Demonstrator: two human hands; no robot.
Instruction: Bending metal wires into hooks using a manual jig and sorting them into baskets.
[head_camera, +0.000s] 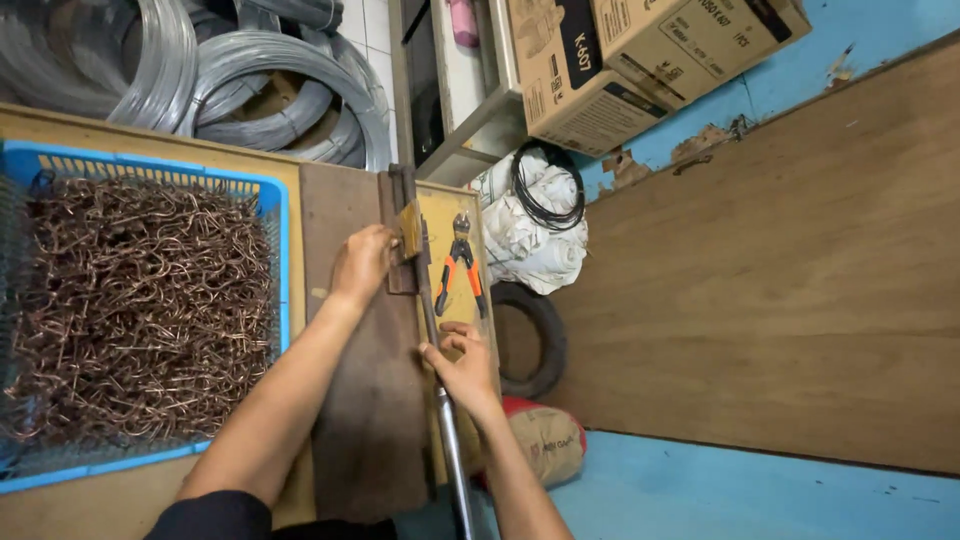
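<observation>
- A wooden surface (370, 420) sits over a blue floor (760, 490), with a blue basket (283, 260) of bent copper wires (140, 300).
- The left hand (362, 262) grips a small metal block (410, 232).
- The right hand (462, 365) wraps around a long metal lever (450, 440).
- Orange pliers (460, 265) lie just beside the hands.

Lever bar (447, 420) — smooth grey metal, dull sheen. Board (365, 420) — dark matt worn wood. Basket (275, 210) glossy blue plastic; hooks (140, 300) coppery wire. Pliers (461, 265) orange plastic grips.
</observation>
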